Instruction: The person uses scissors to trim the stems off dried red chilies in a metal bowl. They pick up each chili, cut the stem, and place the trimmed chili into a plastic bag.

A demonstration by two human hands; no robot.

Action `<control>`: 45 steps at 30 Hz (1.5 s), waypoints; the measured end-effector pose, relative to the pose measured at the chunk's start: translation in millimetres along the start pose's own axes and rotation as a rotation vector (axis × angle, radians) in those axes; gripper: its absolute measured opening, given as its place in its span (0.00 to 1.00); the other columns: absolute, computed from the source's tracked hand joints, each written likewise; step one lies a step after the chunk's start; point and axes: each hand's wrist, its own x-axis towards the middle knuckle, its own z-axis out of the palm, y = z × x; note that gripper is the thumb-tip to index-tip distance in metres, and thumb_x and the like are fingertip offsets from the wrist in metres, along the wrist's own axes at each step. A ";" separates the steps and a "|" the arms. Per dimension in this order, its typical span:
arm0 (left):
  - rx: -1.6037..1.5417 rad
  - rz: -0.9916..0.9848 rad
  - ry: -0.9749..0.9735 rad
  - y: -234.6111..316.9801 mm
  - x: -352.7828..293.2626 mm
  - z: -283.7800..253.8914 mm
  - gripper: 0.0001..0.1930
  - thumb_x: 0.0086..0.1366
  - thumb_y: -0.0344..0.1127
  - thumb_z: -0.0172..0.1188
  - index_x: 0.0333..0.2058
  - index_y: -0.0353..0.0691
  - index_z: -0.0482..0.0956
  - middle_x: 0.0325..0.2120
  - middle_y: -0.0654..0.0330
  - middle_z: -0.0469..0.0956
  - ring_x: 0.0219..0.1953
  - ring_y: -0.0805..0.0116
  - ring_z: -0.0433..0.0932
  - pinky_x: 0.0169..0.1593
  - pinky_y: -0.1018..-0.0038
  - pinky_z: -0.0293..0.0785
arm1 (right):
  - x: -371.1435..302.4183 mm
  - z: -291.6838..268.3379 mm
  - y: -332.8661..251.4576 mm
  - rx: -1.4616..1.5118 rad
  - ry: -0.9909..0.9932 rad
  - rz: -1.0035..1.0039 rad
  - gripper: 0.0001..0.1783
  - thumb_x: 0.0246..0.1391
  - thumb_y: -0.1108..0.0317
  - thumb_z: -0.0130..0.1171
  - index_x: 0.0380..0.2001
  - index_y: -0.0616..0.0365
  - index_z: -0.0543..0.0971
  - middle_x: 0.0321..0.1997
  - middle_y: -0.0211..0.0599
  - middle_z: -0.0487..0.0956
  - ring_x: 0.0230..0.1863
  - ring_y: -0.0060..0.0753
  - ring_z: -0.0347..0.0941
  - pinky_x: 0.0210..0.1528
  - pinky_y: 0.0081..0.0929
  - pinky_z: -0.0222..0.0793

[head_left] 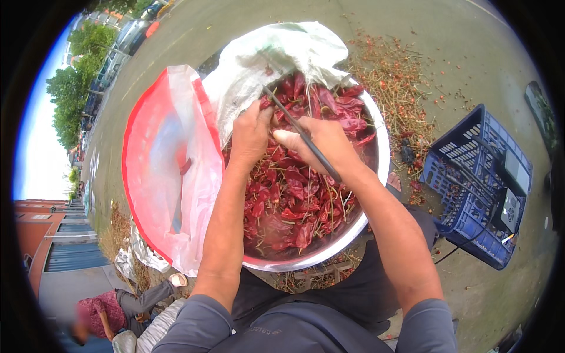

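A wide metal basin full of wrinkled dried red chili peppers with pale stems sits before me. Over its left half my left hand is closed, a red chili pepper showing at its fingers. Close beside it, my right hand is curled with the thumb toward the left hand. A long, narrow, dark tool slants across the right hand, its thin end up and left; its exact kind is unclear. My fingertips are partly hidden.
A white woven sack drapes over the basin's far rim. Left stands a red-edged plastic bag; right, a blue crate with devices and a cable. Stem scraps litter the ground. Another person is at lower left.
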 end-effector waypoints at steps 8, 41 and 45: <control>-0.529 -0.056 0.028 11.5 -1.9 9.4 0.10 0.76 0.38 0.53 0.40 0.39 0.77 0.25 0.70 0.75 0.24 0.83 0.68 0.27 0.82 0.65 | -11.3 4.3 -10.9 0.934 -0.260 0.170 0.29 0.66 0.38 0.53 0.33 0.57 0.74 0.20 0.25 0.69 0.15 0.16 0.63 0.14 0.19 0.59; -0.818 -0.194 0.104 -23.9 -66.6 18.9 0.12 0.73 0.28 0.50 0.53 0.34 0.68 0.40 0.54 0.81 0.36 0.71 0.78 0.42 0.74 0.77 | 17.3 -17.4 -5.1 0.904 0.039 0.104 0.39 0.59 0.28 0.52 0.39 0.61 0.74 0.23 0.27 0.70 0.20 0.14 0.66 0.20 0.18 0.67; -0.953 -0.249 0.153 -19.6 -53.6 14.7 0.17 0.67 0.21 0.52 0.54 0.33 0.67 0.41 0.54 0.78 0.38 0.69 0.77 0.42 0.72 0.77 | 24.7 -26.3 5.0 0.855 0.228 0.126 0.45 0.51 0.24 0.58 0.38 0.64 0.75 0.22 0.29 0.71 0.20 0.17 0.69 0.23 0.20 0.71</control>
